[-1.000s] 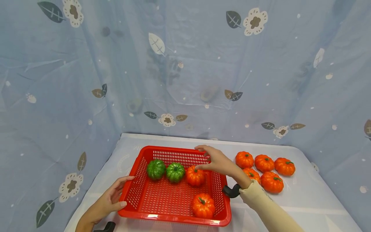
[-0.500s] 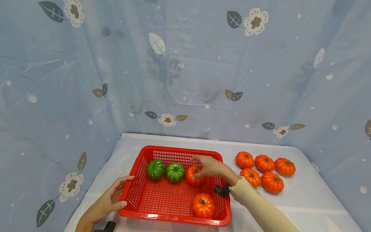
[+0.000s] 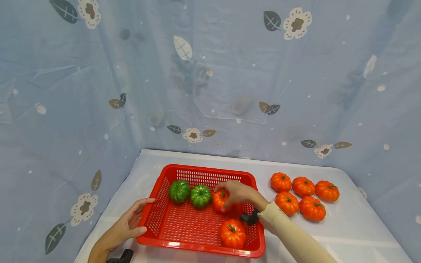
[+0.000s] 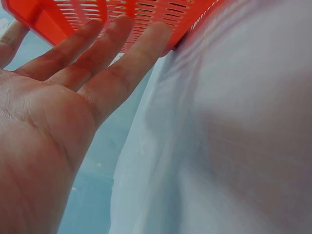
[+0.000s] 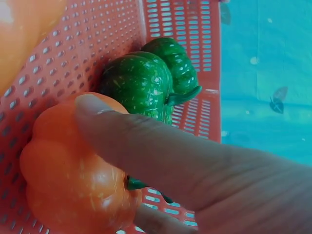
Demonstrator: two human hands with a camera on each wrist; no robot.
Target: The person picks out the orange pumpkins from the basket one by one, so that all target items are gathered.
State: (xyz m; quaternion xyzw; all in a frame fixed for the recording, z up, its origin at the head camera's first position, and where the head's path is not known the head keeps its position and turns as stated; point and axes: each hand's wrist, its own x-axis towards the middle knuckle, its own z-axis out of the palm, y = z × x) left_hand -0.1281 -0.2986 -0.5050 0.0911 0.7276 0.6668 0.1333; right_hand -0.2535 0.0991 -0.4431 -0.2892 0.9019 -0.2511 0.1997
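Note:
A red perforated plastic basket [image 3: 184, 244] holds two small green pumpkins, the left one [image 3: 179, 191] and the other [image 3: 200, 197] side by side, plus two orange ones. My right hand [image 3: 239, 193] grips the rear orange pumpkin [image 3: 219, 200] from above; in the right wrist view my thumb lies across that pumpkin [image 5: 73, 170], and another finger shows beyond its stem. A second orange pumpkin [image 3: 232, 233] sits in the basket's front right corner. At the basket's left side, my left hand [image 3: 126, 224] touches the rim, its fingers fairly straight against the wall [image 4: 141, 14].
Several more orange pumpkins [image 3: 303, 186] stand in two rows on the white-covered table [image 3: 358, 226], right of the basket. A blue patterned cloth [image 3: 223, 91] hangs behind and at both sides.
My right hand has lowered and moved slightly left, and its fingers have closed round the rear orange pumpkin. The left hand keeps its place at the basket; the head view has shifted slightly.

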